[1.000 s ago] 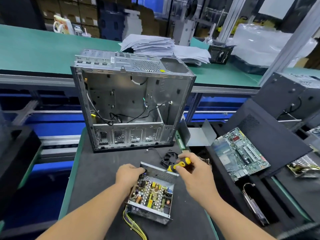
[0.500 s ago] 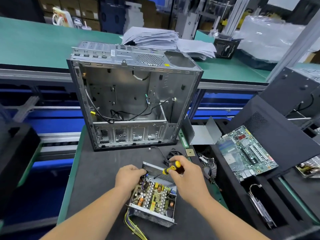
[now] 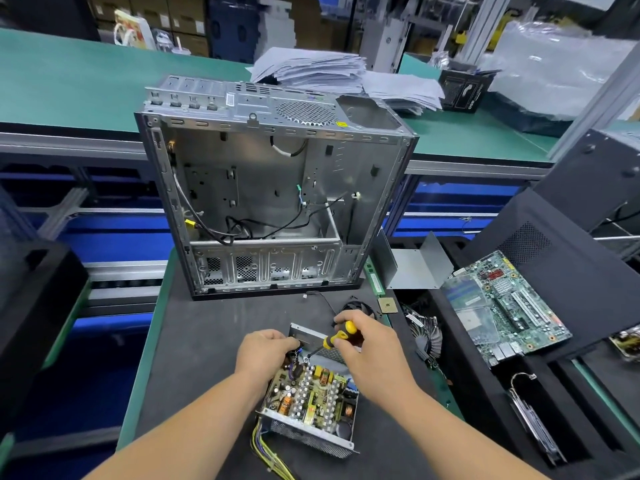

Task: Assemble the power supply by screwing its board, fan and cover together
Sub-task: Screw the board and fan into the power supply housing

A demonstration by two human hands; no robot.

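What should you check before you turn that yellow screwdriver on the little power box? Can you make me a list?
1. Screwdriver gripped firmly: ok, the right hand holds its handle.
2. Tip on a screw at the far corner of the board: cannot tell, the tip is too small to see.
3. Power supply case steadied: ok, the left hand rests on its far left corner.
4. Case flat on the dark mat: ok.
5. Yellow wires away from the tip: ok, they trail out at the near side.
6. Fan fitted: not ok, it lies on the mat behind the hands.
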